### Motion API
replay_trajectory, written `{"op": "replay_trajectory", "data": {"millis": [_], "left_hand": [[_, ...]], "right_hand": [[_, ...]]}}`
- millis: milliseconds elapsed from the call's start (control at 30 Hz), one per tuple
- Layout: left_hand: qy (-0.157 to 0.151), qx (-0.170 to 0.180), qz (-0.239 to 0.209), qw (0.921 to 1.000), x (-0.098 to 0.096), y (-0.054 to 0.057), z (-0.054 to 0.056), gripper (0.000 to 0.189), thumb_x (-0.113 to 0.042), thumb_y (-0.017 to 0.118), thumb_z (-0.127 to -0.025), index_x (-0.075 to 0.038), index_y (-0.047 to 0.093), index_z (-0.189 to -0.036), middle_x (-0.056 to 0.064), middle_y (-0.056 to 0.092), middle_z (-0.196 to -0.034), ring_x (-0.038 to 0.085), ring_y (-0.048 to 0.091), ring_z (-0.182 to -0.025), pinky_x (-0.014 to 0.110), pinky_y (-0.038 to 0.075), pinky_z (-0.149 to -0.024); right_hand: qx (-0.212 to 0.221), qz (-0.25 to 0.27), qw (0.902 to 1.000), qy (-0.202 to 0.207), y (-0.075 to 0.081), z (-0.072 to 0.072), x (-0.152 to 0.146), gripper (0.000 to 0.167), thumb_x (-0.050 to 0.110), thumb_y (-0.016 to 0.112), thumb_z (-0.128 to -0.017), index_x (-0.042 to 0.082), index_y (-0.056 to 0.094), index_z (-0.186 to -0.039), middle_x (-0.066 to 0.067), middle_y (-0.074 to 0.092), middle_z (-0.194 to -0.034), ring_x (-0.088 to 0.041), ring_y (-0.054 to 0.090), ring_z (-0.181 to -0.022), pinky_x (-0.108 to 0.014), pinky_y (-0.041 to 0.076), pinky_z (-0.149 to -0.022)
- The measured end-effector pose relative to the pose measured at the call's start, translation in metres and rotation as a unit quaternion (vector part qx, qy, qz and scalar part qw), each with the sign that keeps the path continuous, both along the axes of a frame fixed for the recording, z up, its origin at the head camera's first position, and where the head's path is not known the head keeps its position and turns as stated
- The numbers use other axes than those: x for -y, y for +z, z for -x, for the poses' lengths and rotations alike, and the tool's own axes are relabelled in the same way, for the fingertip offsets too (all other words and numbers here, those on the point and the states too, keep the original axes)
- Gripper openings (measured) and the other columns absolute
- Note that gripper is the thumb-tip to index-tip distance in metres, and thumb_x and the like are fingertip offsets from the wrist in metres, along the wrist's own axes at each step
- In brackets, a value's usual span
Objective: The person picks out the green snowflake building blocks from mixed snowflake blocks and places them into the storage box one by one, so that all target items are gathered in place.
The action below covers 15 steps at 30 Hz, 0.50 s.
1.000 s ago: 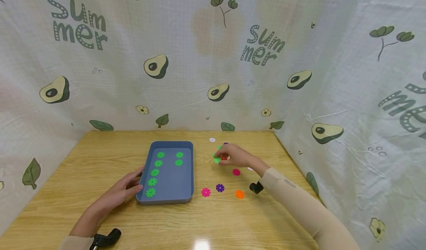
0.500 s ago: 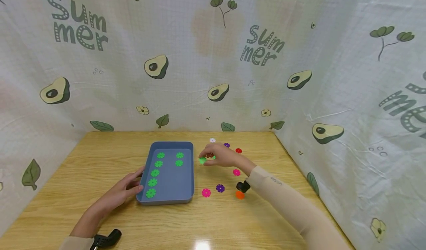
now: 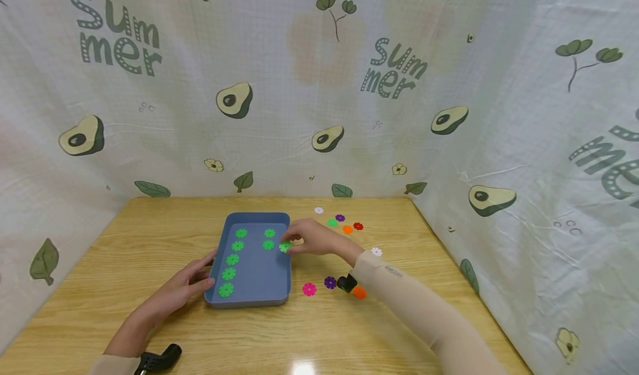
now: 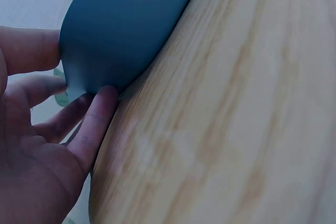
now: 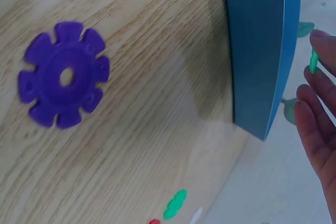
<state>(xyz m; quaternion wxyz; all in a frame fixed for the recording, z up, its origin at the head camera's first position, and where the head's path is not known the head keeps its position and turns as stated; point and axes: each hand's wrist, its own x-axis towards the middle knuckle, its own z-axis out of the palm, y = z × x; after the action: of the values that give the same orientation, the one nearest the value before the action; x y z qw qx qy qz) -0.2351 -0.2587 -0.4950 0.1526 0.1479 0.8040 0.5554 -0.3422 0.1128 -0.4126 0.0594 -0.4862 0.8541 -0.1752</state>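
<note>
A green flower-shaped plastic disc (image 3: 285, 246) is pinched between the thumb and fingertips of my right hand (image 3: 318, 236), at the right rim of the blue-grey tray (image 3: 257, 278). Edge-on in the right wrist view, that green disc (image 5: 313, 61) shows beside the tray wall (image 5: 257, 45). Inside the tray, several green discs (image 3: 232, 259) form a column along the left side, and two more (image 3: 268, 244) lie at the upper right. My left hand (image 3: 182, 286) rests against the tray's left wall; in the left wrist view its extended fingers (image 4: 97, 121) touch the outer side.
Loose discs lie on the wooden table (image 3: 319, 330) right of the tray: pink (image 3: 309, 289), purple (image 3: 330, 282), and orange (image 3: 359, 292) in front; white (image 3: 319, 211), green (image 3: 332, 222), orange (image 3: 348, 229) and red (image 3: 358, 226) farther back. A printed cloth (image 3: 279, 158) hangs behind.
My right hand has picked up a green disc from the loose ones and carried it left to the tray's right rim. The left hand and tray have stayed in place.
</note>
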Motion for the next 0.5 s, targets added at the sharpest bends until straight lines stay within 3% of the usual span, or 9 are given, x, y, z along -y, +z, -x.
{"op": "replay_trajectory", "data": {"millis": [233, 500], "left_hand": [[0.002, -0.005, 0.001, 1.0000, 0.003, 0.000, 0.000, 0.079, -0.026, 0.062, -0.110, -0.018, 0.015, -0.173, 0.028, 0.012, -0.173, 0.053, 0.038, -0.148, 0.020, 0.045, -0.098], [-0.001, -0.006, -0.005, 1.0000, 0.001, 0.001, -0.002, 0.079, -0.025, 0.062, -0.109, -0.017, 0.016, -0.173, 0.027, 0.013, -0.173, 0.052, 0.039, -0.147, 0.017, 0.045, -0.096]], "right_hand": [[-0.003, -0.008, 0.9999, 0.015, -0.002, 0.006, 0.018, 0.028, 0.017, 0.080, -0.098, 0.007, 0.079, -0.125, -0.003, 0.072, -0.105, -0.027, 0.068, -0.098, -0.036, 0.057, -0.091], [0.002, -0.017, 0.9998, 0.011, -0.010, 0.012, 0.031, 0.029, 0.018, 0.080, -0.098, 0.008, 0.079, -0.126, -0.004, 0.075, -0.116, -0.021, 0.069, -0.103, -0.017, 0.051, -0.089]]}}
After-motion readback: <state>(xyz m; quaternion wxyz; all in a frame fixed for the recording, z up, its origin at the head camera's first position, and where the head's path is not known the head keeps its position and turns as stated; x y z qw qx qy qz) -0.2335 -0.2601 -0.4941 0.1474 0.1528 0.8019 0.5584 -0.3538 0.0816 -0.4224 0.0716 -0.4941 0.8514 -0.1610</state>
